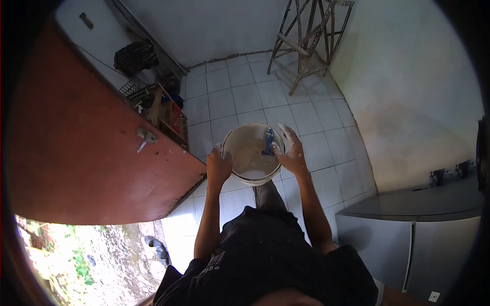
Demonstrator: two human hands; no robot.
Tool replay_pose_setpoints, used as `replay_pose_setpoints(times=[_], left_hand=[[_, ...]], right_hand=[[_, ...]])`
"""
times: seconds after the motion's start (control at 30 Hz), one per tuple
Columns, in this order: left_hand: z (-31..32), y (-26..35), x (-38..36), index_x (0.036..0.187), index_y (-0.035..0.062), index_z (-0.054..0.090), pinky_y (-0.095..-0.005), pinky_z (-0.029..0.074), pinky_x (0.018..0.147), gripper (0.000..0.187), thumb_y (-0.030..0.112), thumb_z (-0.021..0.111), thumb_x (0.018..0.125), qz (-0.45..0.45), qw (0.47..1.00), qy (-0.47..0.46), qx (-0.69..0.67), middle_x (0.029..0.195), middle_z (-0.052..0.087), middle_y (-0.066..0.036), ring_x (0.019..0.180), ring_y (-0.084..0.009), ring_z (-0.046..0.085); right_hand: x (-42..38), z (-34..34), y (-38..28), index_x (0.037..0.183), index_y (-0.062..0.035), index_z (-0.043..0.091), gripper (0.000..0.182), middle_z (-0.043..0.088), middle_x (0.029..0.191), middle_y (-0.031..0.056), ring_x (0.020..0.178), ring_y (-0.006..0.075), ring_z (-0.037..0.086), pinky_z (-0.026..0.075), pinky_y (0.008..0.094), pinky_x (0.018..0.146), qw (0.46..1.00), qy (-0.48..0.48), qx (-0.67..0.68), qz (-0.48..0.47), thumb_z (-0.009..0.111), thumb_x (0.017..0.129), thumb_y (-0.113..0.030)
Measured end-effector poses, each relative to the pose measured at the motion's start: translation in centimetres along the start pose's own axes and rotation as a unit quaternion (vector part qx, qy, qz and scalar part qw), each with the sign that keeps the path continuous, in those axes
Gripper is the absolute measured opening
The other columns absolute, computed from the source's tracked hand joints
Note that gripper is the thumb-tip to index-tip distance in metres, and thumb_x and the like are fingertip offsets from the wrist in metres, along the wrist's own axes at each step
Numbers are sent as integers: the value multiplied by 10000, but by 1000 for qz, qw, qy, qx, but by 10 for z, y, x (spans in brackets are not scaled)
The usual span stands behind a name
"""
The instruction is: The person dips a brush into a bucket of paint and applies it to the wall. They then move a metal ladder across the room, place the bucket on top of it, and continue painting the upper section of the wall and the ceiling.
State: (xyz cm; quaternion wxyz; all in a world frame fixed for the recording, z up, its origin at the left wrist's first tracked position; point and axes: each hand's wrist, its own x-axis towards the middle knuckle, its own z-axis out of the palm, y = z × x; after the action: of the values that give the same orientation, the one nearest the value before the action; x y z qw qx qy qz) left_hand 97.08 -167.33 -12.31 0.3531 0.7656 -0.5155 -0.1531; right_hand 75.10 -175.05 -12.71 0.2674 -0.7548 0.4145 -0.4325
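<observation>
A round white bucket (252, 176) is held up in front of my body, with a greyish, chalky inside. Its left rim is in the grip of my left hand (219, 166), whose fingers curl over the edge. My right hand (291, 152) is at the right rim, the thumb on the inner side and the other fingers stretched out and apart outside. White residue covers its fingers. A blue-handled tool (268, 142) leans inside the bucket near my right thumb; its lower end is hard to make out.
An open reddish door (107, 148) is on the left, with a wooden shelf (166, 115) behind it. Metal trestles (306, 48) stand at the back wall. A grey cabinet (377, 245) is at the right. Tiled floor (250, 97) lies beyond the bucket.
</observation>
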Motion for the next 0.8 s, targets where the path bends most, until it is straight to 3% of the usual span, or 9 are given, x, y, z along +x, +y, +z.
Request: replay_pose_setpoints(times=[0.07,0.13,0.27,0.37,0.43,0.57,0.6,0.67,0.8], left_hand=[[9,-1,30,1003,-74,533,-464,466,727,305,142,541,789,8,1000,3,15,851,597,-294,828,-437,584],[19,-2,67,1009,-70,526,-466,468,721,306,138,544,785,22,999,6,30,837,597,-294,815,-441,585],[51,-23,156,1081,-53,484,-495,460,724,357,129,545,780,11,997,-16,77,808,585,-314,790,-457,579],[70,-38,233,1061,-61,484,-504,455,734,345,128,549,779,35,990,-12,139,809,585,-308,793,-460,573],[75,-37,278,1034,-73,476,-505,452,742,336,135,553,781,-9,988,-79,134,828,583,-300,807,-452,572],[83,-56,357,1006,-95,467,-504,451,731,326,129,553,785,-13,985,-69,159,806,578,-303,792,-450,573],[84,-62,375,990,-98,467,-503,450,728,311,122,552,786,-21,985,-62,157,804,575,-308,789,-451,572],[87,-74,402,973,-101,467,-501,449,726,296,115,551,788,-45,986,-50,152,802,573,-312,787,-452,572],[82,-78,463,960,-105,456,-503,442,722,282,94,556,786,-64,990,-11,124,804,572,-319,789,-459,569]], right_hand=[[34,13,2,1231,-9,459,565,461,1250,192,1183,334,418,337,375,1002,999,-21,-27,-24,628,695,-65],[67,39,23,1215,-15,474,590,459,1237,170,1177,325,406,359,385,983,977,-123,-169,-37,671,663,-88],[138,96,81,1050,-25,579,395,489,1084,157,1098,313,447,409,383,912,943,-143,-301,-8,661,668,-80],[196,135,128,974,7,592,265,482,1033,157,1064,307,460,427,369,879,940,-134,-314,-24,592,716,-55],[235,154,146,951,23,586,231,477,1020,156,1040,300,468,441,361,861,946,-127,-297,-11,559,730,-38],[308,196,176,894,52,574,178,480,986,157,1020,288,473,480,336,827,956,-125,-267,6,523,741,-22],[325,204,178,894,52,574,178,480,986,157,1020,288,473,480,336,827,955,-138,-261,4,523,741,-22],[363,214,180,898,45,576,176,506,984,153,1058,296,469,507,346,804,935,-172,-295,-99,510,749,-21],[416,256,201,860,-12,620,151,569,994,172,1013,325,532,517,374,759,937,-240,-235,-95,527,768,-88]])
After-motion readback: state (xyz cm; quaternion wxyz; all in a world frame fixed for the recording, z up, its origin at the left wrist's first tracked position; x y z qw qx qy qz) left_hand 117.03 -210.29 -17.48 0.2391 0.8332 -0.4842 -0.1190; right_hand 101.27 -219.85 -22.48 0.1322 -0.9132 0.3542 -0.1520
